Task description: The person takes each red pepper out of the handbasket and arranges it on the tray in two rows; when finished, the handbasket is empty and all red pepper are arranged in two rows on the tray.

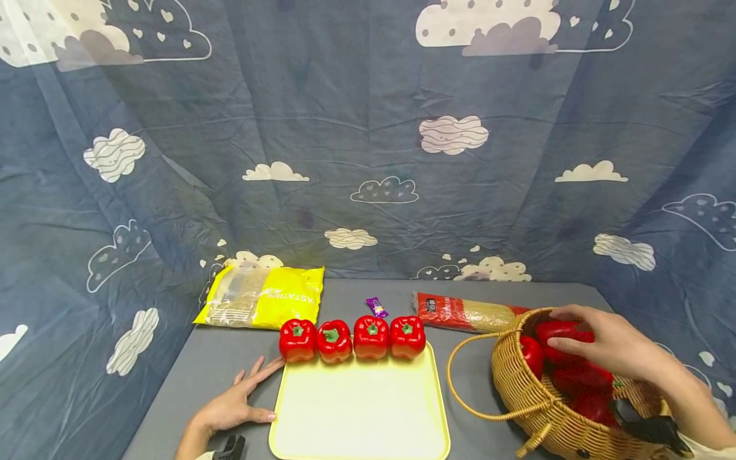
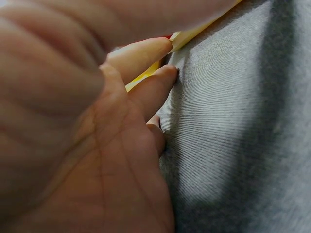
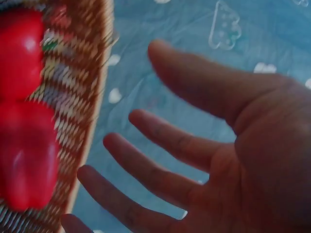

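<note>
Left hand [image 1: 236,402], lower left of the frame: digits spread, the thumb and forefinger at the left rim of the tray [image 1: 359,409]. Light contact is probably enough here — heavy pressure on the rim might tip or slide it.

Right hand [image 1: 621,342], right of the frame, over the basket [image 1: 517,383]: thumb and fingers spread either side of the top pepper [image 1: 562,331], with nothing pinched. The right wrist view is blurred about the basket, so contact between fingertips and skin cannot be told. A sound grasp would likely set thumb and fingers on opposite sides of the widest part, since the gloss may slip, with a lift high enough to clear the handle [image 1: 489,418], left of the basket.

Peppers, from left to right: four peppers [image 1: 370,338] line the tray's upper edge at the centre of the frame — bright red, shiny, blocky and lobed, with green stems uppermost. The second leans a little toward the viewer; the others look upright. At right, the peppers in the basket lie heaped on their sides or tilted, darker red under the hand's shade, one green stem showing toward the right.
</note>
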### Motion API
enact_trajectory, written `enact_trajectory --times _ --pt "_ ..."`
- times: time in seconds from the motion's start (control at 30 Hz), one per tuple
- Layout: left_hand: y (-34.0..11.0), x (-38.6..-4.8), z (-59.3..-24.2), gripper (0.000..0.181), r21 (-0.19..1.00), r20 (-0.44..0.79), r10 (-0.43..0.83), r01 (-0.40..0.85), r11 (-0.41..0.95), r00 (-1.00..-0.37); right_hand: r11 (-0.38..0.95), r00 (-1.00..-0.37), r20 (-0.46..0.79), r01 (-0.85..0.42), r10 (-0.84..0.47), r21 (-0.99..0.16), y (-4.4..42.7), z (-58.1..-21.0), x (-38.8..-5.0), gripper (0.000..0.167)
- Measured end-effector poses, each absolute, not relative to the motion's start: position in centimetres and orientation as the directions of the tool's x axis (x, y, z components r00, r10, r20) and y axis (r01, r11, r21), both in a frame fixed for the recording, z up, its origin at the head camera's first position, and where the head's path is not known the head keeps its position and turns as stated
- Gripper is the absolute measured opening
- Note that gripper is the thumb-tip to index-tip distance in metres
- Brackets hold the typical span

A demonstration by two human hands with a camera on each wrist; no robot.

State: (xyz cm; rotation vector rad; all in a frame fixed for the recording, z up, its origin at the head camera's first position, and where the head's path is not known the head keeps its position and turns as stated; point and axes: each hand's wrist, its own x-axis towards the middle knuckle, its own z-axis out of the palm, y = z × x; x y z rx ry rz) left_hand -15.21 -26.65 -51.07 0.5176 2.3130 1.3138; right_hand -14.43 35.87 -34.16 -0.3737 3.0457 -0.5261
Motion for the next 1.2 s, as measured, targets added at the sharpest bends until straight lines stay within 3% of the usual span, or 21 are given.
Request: enact_trajectory --times 0.13,0.33,0.5,0.8,1.07,1.2 --pt "-26.7 -15.3 -51.1 0.097 0.864 -0.197 0.504 0.093 0.494 -0.841 0.916 -0.969 -0.063 -0.205 -0.24 -0.344 38.1 -35.1 -14.3 0.056" --pt "-26.6 -15.5 -51.2 0.098 0.867 -0.216 0.496 0.068 0.493 -0.841 0.871 -0.926 -0.21 -0.191 -0.313 -0.453 40.7 -36.7 -14.2 0.055" --pt "-26.6 -15.4 -51.2 0.097 0.868 -0.209 0.503 0.078 0.491 -0.839 0.858 -0.916 -0.249 -0.163 -0.315 -0.487 41.9 -37.6 -13.6 0.051" --pt "-26.6 -15.3 -51.2 0.097 0.873 -0.233 0.49 0.041 0.486 -0.84 0.81 -0.852 -0.416 -0.017 -0.319 -0.586 42.5 -37.7 -13.4 0.056" --pt "-26.7 -15.3 -51.3 0.097 0.871 -0.228 0.496 0.052 0.488 -0.838 0.764 -0.766 -0.44 -0.101 -0.468 -0.637 43.0 -37.9 -13.8 0.048" --pt "-26.7 -15.3 -51.2 0.097 0.867 -0.218 0.492 0.064 0.494 -0.843 0.744 -0.747 -0.454 -0.08 -0.485 -0.663 43.1 -38.0 -14.1 0.05"
